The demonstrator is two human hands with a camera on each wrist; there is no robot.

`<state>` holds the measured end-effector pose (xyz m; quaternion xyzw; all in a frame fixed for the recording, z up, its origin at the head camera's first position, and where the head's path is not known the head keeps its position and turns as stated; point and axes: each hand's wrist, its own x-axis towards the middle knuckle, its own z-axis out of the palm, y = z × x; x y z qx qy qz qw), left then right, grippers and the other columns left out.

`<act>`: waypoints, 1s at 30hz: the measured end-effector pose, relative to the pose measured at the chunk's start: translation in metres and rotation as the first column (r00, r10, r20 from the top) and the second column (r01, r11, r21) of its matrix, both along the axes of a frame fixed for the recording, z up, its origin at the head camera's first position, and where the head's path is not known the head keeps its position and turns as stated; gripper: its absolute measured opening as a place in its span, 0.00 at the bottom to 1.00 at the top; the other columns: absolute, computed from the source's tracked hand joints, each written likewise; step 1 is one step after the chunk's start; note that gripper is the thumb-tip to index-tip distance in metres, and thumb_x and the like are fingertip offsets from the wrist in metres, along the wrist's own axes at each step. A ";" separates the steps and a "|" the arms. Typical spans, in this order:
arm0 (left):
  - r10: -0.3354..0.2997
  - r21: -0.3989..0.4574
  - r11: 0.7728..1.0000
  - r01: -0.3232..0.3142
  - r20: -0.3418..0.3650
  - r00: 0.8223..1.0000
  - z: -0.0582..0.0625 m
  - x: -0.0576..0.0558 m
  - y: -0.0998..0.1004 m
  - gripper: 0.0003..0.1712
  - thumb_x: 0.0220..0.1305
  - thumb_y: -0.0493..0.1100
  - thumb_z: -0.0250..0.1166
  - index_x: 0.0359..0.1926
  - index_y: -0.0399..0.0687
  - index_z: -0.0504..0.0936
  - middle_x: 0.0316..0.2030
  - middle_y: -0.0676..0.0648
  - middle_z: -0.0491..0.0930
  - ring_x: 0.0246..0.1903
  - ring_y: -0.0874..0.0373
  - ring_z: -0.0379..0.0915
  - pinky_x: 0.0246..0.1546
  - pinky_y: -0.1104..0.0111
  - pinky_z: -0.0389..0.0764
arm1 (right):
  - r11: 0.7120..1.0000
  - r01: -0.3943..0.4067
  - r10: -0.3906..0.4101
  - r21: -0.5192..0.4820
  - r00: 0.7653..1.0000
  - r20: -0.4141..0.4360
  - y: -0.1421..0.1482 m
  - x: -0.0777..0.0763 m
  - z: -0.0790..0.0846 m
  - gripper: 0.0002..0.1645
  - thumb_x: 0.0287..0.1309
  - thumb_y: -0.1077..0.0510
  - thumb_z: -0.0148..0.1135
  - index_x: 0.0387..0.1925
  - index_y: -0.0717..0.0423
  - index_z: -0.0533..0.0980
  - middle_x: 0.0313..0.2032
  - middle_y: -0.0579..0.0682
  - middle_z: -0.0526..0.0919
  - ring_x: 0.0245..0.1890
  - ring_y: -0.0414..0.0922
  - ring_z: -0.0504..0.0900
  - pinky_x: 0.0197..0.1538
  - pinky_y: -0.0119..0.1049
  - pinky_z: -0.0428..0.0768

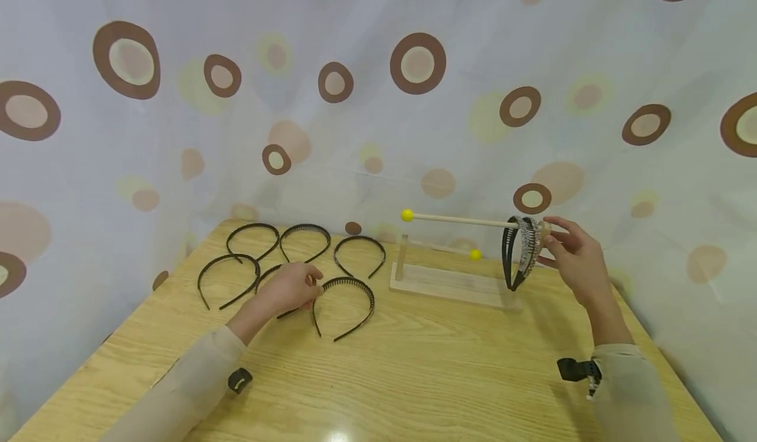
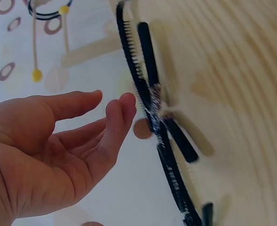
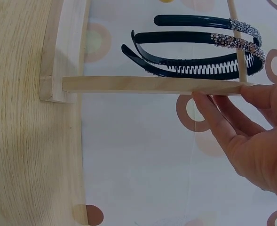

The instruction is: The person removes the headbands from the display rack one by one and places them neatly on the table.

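Observation:
My left hand [image 1: 290, 289] hovers over the headbands at the left with its fingers loosely bent. In the left wrist view nothing lies between thumb and fingers, and a black toothed headband [image 2: 150, 68] is just beyond the fingertips. The hand partly covers one headband; another black headband [image 1: 372, 299] lies right beside it. My right hand [image 1: 576, 258] pinches the top of the wooden stand's upright post [image 3: 143, 85], thumb on one side and fingers on the other. Near that end, black headbands with glittery trim [image 1: 524, 251] hang on the stand's upper rod [image 1: 461, 220].
More black headbands [image 1: 304, 227] lie in two rows on the wooden table [image 1: 414, 376]. The stand's base [image 1: 437, 281] rests at the back right; yellow balls [image 1: 407, 215] cap its rods. A dotted curtain [image 1: 367, 133] rises directly behind the table.

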<state>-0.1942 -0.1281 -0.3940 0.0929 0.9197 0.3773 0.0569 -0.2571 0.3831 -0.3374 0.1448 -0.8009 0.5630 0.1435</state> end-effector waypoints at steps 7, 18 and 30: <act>-0.102 0.050 0.993 0.105 -0.059 0.993 0.016 0.000 0.046 0.21 0.73 0.43 0.64 0.62 0.37 0.80 0.37 0.45 0.85 0.30 0.48 0.83 0.26 0.64 0.81 | 1.000 0.004 -0.004 0.031 1.000 0.006 0.006 -0.001 -0.002 0.27 0.77 0.63 0.52 0.73 0.52 0.68 0.48 0.49 0.80 0.45 0.42 0.80 0.44 0.37 0.85; -0.288 0.032 0.949 0.314 -0.316 0.904 0.048 -0.030 0.182 0.26 0.77 0.47 0.60 0.72 0.50 0.70 0.46 0.48 0.84 0.31 0.64 0.79 0.27 0.71 0.79 | 1.000 0.007 -0.008 0.013 1.000 0.018 0.010 -0.001 -0.006 0.28 0.76 0.61 0.54 0.73 0.55 0.67 0.49 0.50 0.81 0.46 0.42 0.81 0.44 0.39 0.85; -0.129 0.153 0.960 0.235 -0.503 0.854 0.061 -0.057 0.290 0.31 0.77 0.52 0.57 0.74 0.50 0.64 0.46 0.52 0.78 0.36 0.66 0.75 0.33 0.73 0.76 | 1.000 -0.017 0.017 0.018 1.000 -0.026 0.004 0.001 0.001 0.27 0.76 0.60 0.55 0.72 0.57 0.68 0.49 0.55 0.81 0.46 0.43 0.81 0.44 0.38 0.85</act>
